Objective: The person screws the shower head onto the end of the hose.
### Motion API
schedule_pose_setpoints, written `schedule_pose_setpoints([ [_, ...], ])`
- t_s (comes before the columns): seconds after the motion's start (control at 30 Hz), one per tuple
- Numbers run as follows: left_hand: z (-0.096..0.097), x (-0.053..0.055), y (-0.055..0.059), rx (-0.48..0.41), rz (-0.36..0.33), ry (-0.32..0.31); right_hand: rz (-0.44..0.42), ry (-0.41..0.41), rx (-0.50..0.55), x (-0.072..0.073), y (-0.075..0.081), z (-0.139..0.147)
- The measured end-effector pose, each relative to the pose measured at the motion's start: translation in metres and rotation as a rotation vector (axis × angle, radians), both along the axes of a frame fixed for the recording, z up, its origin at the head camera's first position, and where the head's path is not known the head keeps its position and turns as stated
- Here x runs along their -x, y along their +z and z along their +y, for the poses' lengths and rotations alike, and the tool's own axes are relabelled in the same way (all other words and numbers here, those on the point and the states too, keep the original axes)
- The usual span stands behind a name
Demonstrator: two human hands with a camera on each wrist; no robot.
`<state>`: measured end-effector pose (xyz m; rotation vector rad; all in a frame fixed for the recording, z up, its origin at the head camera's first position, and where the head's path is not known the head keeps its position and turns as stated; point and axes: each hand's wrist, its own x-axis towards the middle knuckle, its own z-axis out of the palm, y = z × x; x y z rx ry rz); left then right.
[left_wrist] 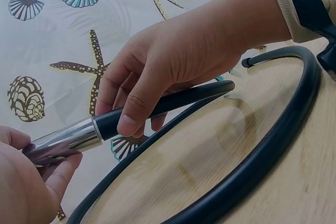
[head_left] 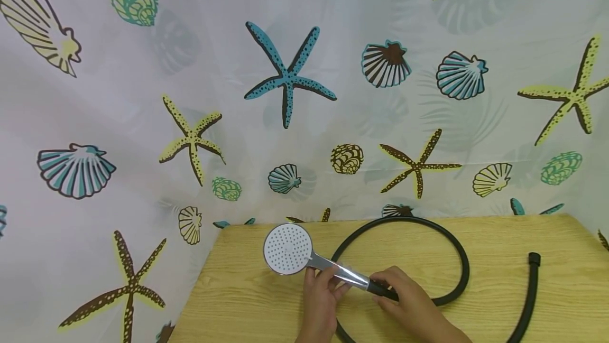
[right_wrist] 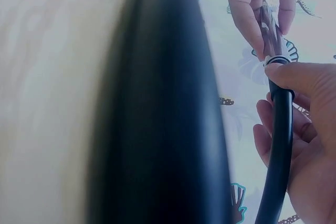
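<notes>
A shower head [head_left: 287,249] with a round white nozzle face and chrome handle is held over the wooden table. My left hand [head_left: 320,300] grips its chrome handle [left_wrist: 68,141]. At the handle's lower end, the black end of a shower hose [head_left: 383,291] meets the chrome. My right hand [head_left: 410,303] pinches that hose end between thumb and fingers, right by the joint, as the right wrist view also shows with the thumb against the chrome rim. Whether the joint is fully seated cannot be told.
The black hose loops over the wooden table [head_left: 247,306], and its free end with a black nut [head_left: 534,259] lies at the right. A curtain [head_left: 333,110] printed with shells and starfish hangs behind and at the sides. In the right wrist view, a blurred hose stretch fills the middle.
</notes>
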<state>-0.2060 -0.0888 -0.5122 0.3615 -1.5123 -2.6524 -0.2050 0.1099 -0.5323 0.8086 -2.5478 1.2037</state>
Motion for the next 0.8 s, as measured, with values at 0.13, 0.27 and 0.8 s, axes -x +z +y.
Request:
schedule_pose_setpoints([
  [0.13, 0.0, -0.0004, -0.0006, -0.016, 0.02, -0.008, 0.005, -0.015, 0.002, 0.0001, 0.0, -0.0007],
  [0.27, -0.0007, 0.0001, -0.0006, -0.025, 0.027, -0.017, -0.021, -0.026, 0.0, -0.0003, 0.0009, -0.0008],
  [0.8, -0.0011, -0.0004, 0.0013, -0.009, 0.002, -0.015, 0.045, -0.046, 0.023, -0.0021, 0.005, -0.0007],
])
